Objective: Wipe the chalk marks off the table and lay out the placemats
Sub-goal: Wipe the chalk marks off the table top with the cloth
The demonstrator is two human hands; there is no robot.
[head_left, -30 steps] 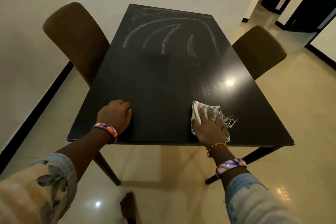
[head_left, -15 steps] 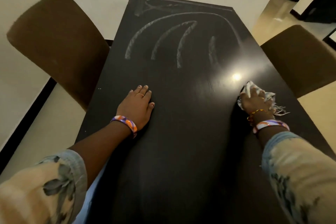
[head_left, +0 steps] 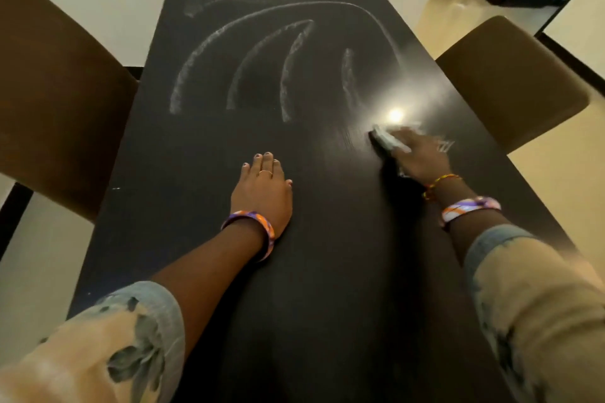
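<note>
Cloth, a small pale fringed rag (head_left: 389, 141), lies bunched on the right side of the matte black rectangular table (head_left: 327, 304), pressed under the right hand (head_left: 422, 157), whose blurred fingers look curled over it. It is probably light, soft and easily crumpled, so a palm-down grip over the wad suits best. The left hand (head_left: 262, 190) rests flat and released, short of the curved white chalk marks (head_left: 242, 52).

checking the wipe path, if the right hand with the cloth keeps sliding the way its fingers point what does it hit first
The right hand, pressing the cloth, points up the dark table and slightly left. It would probably first meet the short chalk streak just beyond the lamp glare, though motion blur leaves the exact heading unclear.
</note>
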